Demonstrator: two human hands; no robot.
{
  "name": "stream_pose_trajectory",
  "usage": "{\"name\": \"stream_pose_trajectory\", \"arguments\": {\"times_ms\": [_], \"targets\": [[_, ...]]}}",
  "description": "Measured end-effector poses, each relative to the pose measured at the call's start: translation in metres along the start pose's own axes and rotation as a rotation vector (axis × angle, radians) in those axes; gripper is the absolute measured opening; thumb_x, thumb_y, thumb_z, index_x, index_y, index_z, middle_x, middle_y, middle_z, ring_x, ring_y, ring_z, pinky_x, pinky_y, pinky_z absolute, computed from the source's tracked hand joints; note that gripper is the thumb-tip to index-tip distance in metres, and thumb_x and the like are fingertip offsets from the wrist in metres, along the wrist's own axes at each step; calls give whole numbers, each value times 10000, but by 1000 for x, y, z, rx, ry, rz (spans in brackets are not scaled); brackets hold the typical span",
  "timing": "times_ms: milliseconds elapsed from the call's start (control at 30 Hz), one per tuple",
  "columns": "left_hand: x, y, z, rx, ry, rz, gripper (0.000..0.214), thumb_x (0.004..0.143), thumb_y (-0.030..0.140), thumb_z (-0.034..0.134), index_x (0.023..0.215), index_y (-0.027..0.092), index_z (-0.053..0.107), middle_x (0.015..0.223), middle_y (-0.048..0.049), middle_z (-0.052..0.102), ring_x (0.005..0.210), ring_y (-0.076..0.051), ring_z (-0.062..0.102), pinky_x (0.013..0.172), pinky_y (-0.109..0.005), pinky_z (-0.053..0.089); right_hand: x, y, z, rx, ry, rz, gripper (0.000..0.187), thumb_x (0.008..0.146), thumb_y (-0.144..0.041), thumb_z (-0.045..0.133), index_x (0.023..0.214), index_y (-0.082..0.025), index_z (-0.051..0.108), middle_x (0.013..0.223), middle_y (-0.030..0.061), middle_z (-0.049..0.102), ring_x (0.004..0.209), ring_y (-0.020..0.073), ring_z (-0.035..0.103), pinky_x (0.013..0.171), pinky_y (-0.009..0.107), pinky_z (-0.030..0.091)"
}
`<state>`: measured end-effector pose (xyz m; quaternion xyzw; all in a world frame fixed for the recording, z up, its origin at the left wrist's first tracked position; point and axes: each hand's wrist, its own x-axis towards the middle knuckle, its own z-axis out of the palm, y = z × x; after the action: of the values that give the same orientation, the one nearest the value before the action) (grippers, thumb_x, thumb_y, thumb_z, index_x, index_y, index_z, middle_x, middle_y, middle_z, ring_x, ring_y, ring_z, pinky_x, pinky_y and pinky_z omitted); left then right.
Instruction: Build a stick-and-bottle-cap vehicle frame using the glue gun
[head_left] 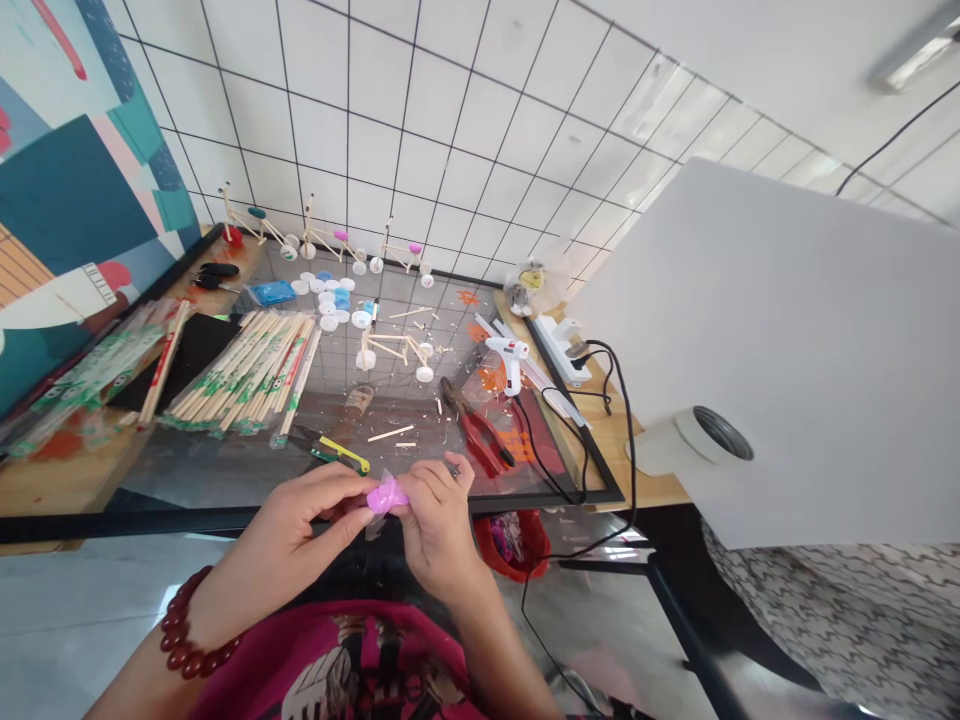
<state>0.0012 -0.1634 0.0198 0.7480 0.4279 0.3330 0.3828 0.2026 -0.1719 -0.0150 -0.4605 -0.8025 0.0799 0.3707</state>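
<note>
A small pink lump in thin clear wrap [387, 494] sits between my two hands, just in front of the table's near edge. My left hand [304, 523] pinches its left side with thumb and fingertips; a red bead bracelet circles that wrist. My right hand [437, 518] pinches its right side, fingers curled. Both hands are closed on the lump. On the table just beyond lie a yellow-handled knife [341, 452] and red-handled pliers [480, 432].
A pile of wooden chopsticks [247, 375] lies at the left. White bottle caps [330, 297] and small stick bicycles [394, 350] stand further back. A white glue gun [510, 358] and power strip [566, 345] with black cables are at the right. A large white board [787, 340] fills the right side.
</note>
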Motion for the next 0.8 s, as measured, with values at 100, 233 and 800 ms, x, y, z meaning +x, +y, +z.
{"name": "stream_pose_trajectory", "arguments": {"times_ms": [100,233,800], "targets": [[-4,1,1,43,44,26,265,938,262,611,1172,262,736,1016,-40,694,747,-108,664,668,-185,558,1,-2,-1,22,40,-21,115,973,-172,479,971,-220,583,829,-13,675,897,175,616,1066,455,238],[-5,3,8,3,60,27,358,892,207,621,1240,235,699,1035,-54,682,690,-103,663,644,-193,583,2,-6,-1,37,89,-42,101,943,-173,486,926,-222,573,770,-23,651,847,167,617,1051,458,271],[2,3,10,99,245,136,247,873,134,623,1026,256,774,1011,-31,741,913,-145,719,835,-198,563,-2,-9,-17,322,-157,63,252,940,-270,533,1185,-225,566,1054,47,708,993,191,650,1120,433,361]]}}
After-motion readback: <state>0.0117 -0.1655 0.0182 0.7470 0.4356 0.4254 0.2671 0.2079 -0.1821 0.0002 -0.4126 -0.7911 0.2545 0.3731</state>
